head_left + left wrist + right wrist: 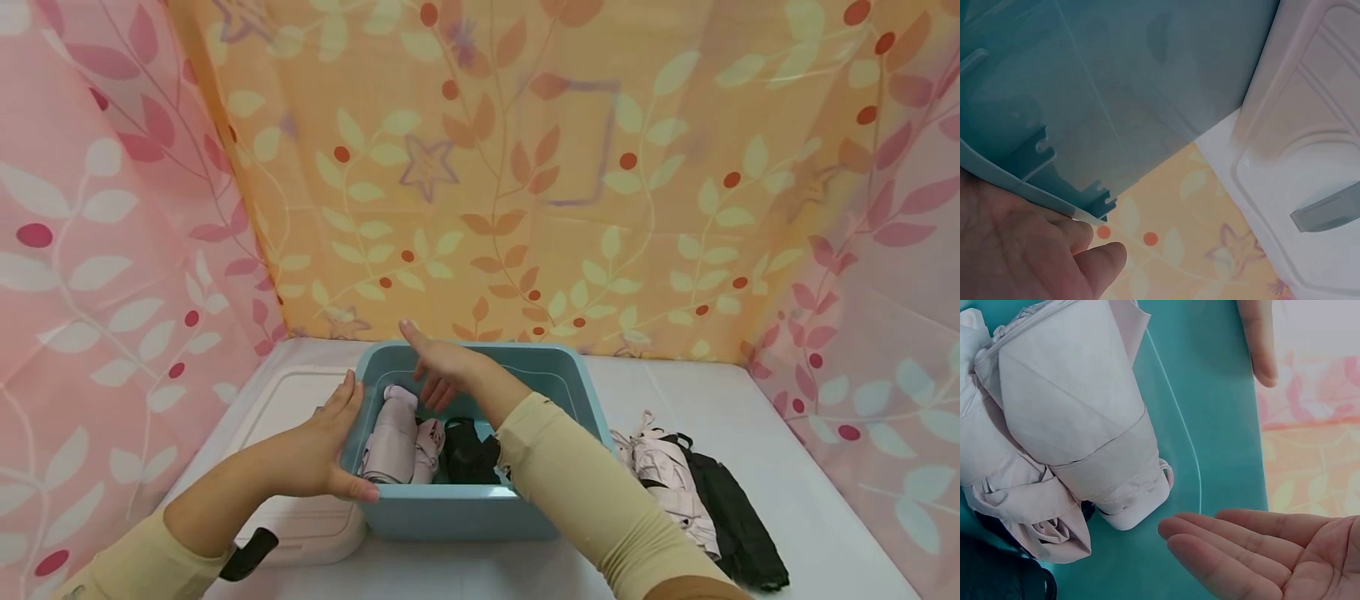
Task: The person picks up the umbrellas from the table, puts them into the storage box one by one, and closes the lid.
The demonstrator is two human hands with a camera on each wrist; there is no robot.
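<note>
A blue-green plastic bin (457, 518) stands on the white surface. My left hand (318, 454) rests against the bin's left side near the front corner, fingers straight and thumb on the front rim. Inside the bin, my right hand (450, 373) hovers with fingers extended and holds nothing. In the right wrist view its palm (1310, 562) is beside a rolled pale garment (1072, 394). Another pale pink folded cloth (428, 446) and a black bundle (467, 454) lie to the right of that roll in the head view.
A white lid (315, 525) lies flat to the left of the bin, partly behind my left arm. Right of the bin are a pale pink bundled garment (671, 475) and a black folded garment (731, 512). Patterned fabric walls (480, 167) enclose the back and sides.
</note>
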